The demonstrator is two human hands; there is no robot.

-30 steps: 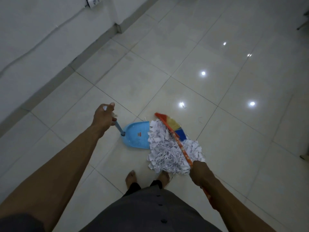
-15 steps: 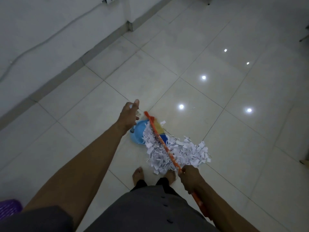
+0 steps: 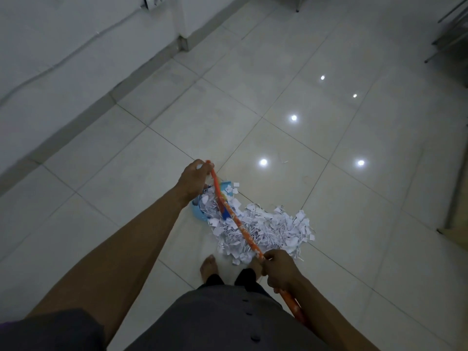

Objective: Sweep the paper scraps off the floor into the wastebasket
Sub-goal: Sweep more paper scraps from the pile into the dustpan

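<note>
Gripping the dustpan (image 3: 198, 215), the left hand (image 3: 195, 179) is holding it steady; the right hand (image 3: 279, 271) is squeezing the broom (image 3: 235, 224) to push paper scraps (image 3: 276, 229) in.

Bare indoor room: glossy tile floor (image 3: 329, 224) meets white wall (image 3: 63, 46), socket (image 3: 154, 1) and cable (image 3: 76, 50) on wall, metal furniture legs (image 3: 445, 46) opposite.

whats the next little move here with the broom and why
Probably a short stroke of the broom toward the blue dustpan: the right hand grips its handle, the left hand holds the dustpan in place, and most paper scraps lie on the floor outside it.
</note>
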